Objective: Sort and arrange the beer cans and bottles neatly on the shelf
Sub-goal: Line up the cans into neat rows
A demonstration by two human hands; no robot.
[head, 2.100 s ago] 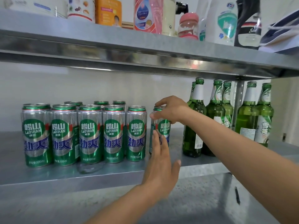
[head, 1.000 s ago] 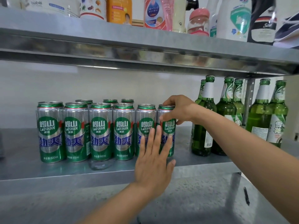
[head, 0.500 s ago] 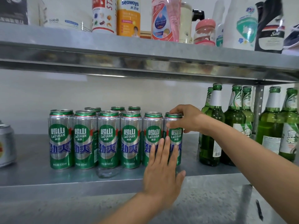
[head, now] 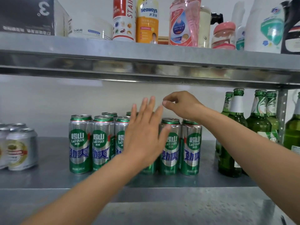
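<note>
The left hand (head: 144,135) is flat, fingers straight and spread, before the front row of green beer cans (head: 80,143), probably squaring their faces to one line; contact cannot be told; the right hand (head: 180,105) hovers above the rightmost can (head: 191,146), fingers loosely curled, holding nothing. The cans stand upright mid-shelf, labels forward, back from the shelf (head: 48,181) front edge; open room lies toward the silver cans (head: 21,148) at left, a narrower gap toward the green bottles (head: 258,125) at right.

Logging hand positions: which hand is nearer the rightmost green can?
Right. The right hand hovers just above the rightmost green can, fingers loosely curled and empty; the left hand is open, in front of the middle cans.
</note>
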